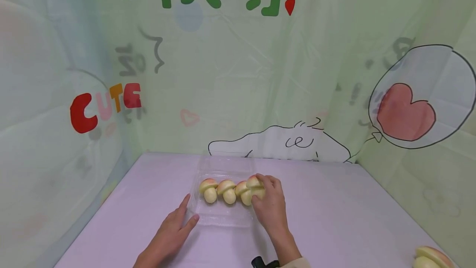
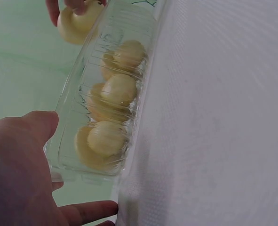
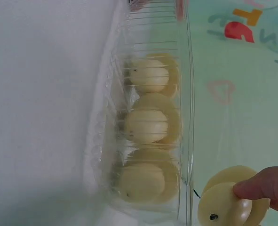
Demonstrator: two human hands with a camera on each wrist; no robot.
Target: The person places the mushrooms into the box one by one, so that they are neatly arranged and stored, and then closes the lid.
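Note:
A clear plastic box (image 1: 223, 219) lies on the table with three mushroom-shaped pieces in a row inside, pale yellow with pink-tinted caps; the left piece (image 1: 210, 195), the middle one (image 1: 229, 195) and the right one (image 1: 245, 197). My right hand (image 1: 273, 208) pinches another mushroom-shaped piece (image 3: 226, 207) between thumb and fingers, above the box's right end. This piece overlaps the right one in the head view. At the box's left front corner is my left hand (image 1: 174, 224), fingers straight and spread, thumb (image 2: 47, 123) at the rim.
The box's clear lid (image 1: 227, 163) stands raised at the back. One more mushroom-shaped piece (image 1: 431, 258) lies at the table's right front edge. A printed curtain (image 1: 238, 73) encloses the pale table (image 1: 327, 218) at the back and sides.

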